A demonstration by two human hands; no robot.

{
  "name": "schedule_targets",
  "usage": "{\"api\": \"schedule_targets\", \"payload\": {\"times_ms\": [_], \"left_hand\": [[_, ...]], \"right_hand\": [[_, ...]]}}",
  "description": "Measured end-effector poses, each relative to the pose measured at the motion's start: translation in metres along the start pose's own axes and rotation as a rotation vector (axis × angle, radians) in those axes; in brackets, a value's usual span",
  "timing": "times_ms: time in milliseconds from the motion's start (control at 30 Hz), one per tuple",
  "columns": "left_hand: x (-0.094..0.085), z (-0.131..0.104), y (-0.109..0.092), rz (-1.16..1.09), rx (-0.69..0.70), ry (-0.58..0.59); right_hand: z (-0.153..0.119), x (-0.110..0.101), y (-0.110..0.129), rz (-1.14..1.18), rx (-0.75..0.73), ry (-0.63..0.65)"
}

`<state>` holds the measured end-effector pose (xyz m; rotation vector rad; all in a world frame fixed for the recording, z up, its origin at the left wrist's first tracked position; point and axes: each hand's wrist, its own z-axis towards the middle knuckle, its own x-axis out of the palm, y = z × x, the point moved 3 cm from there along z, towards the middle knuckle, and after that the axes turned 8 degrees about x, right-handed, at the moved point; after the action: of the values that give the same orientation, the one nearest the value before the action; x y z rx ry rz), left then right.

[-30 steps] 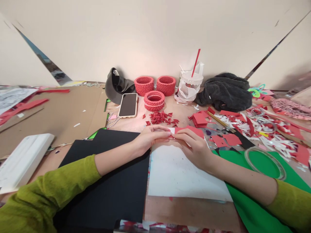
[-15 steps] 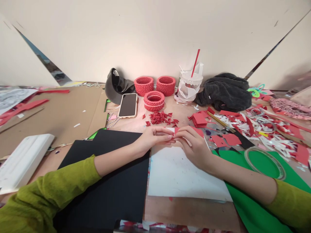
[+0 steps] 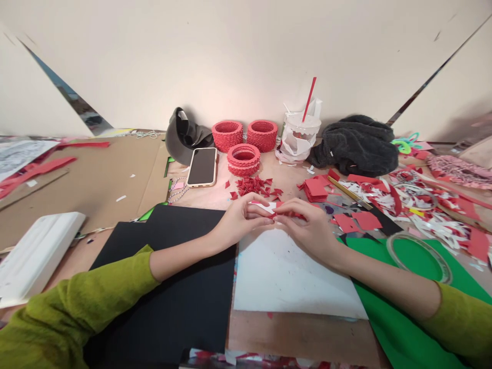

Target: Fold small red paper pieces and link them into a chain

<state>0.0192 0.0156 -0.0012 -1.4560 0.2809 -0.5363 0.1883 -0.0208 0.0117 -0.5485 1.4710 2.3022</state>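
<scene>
My left hand [image 3: 246, 220] and my right hand [image 3: 307, 225] meet over the top of a white sheet [image 3: 292, 277]. Between their fingertips they pinch a small piece of red paper [image 3: 273, 216], mostly covered by the fingers. Just beyond the hands lies a pile of small folded red paper triangles [image 3: 253, 186]. A stack of red paper squares [image 3: 315, 188] sits past my right hand. Behind the pile stand three red rings built of folded paper, the nearest ring [image 3: 243, 160] in front of the left ring [image 3: 227, 136] and the right ring [image 3: 262, 136].
Black card [image 3: 165, 287] lies under my left forearm, and green card [image 3: 384, 302] with a tape roll [image 3: 418, 259] under my right. A phone [image 3: 202, 167], a cap [image 3: 188, 134], a cup with a straw [image 3: 302, 130] and dark cloth [image 3: 357, 146] stand farther back. Paper scraps [image 3: 442, 228] cover the right.
The red paper, earlier showing flat and wide behind my right fingers, now shows as a narrower strip there. My fingers have shifted, with the left forefinger arched higher.
</scene>
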Motion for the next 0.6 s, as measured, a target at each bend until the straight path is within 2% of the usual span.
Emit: {"api": "schedule_targets", "payload": {"times_ms": [133,300,467,600], "left_hand": [[-0.0009,-0.0005,-0.0016,-0.017,-0.027,-0.023],[0.0031,-0.0028,-0.0036,-0.062,0.024,-0.049],[0.0036,-0.0049,-0.0036,0.024,0.057,-0.101],[0.0021,-0.0054,-0.0027,0.073,0.086,-0.096]], "right_hand": [[0.0022,-0.0029,-0.0002,0.118,0.013,-0.039],[0.0029,-0.0031,-0.0027,0.227,0.005,-0.046],[0.0027,-0.0030,-0.0020,0.237,0.016,-0.025],[0.0034,-0.0031,-0.0012,0.234,0.037,-0.029]]}}
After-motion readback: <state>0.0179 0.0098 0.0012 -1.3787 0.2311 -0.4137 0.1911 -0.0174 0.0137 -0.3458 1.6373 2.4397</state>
